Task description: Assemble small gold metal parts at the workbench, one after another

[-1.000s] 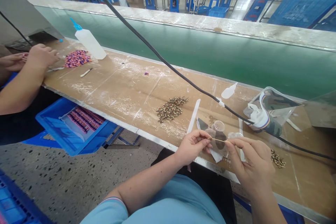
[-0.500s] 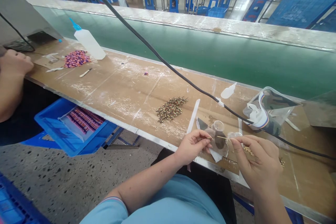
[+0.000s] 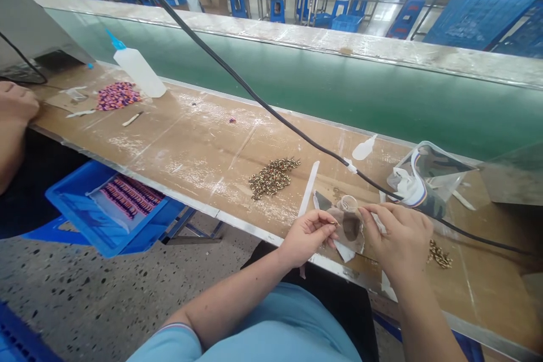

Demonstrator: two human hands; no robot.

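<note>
My left hand (image 3: 310, 236) is closed in a pinch on a small gold-and-dark piece (image 3: 335, 223) at its fingertips. To its right, my right hand (image 3: 396, 233) is also closed, thumb and finger pressed together by a small clear cup (image 3: 348, 203). The thin stick in this pinch is barely visible now. Beneath both hands lies a brown-stained sheet (image 3: 351, 227). A heap of small gold-and-dark pieces (image 3: 271, 178) lies left of my hands, and a smaller pile of gold pieces (image 3: 440, 254) lies right of my right wrist.
A black cable (image 3: 254, 99) crosses above the bench (image 3: 203, 147). A camouflage-patterned pouch (image 3: 432, 192) stands at right. Farther left are a white squeeze bottle (image 3: 139, 72), a purple-and-orange heap (image 3: 117, 95) and another person's hand (image 3: 17, 103). A blue crate (image 3: 76, 198) sits below the bench edge.
My right hand has moved left and slightly up, towards the clear cup, uncovering more of the gold pile at right. My left hand keeps its pinch. The view has shifted slightly.
</note>
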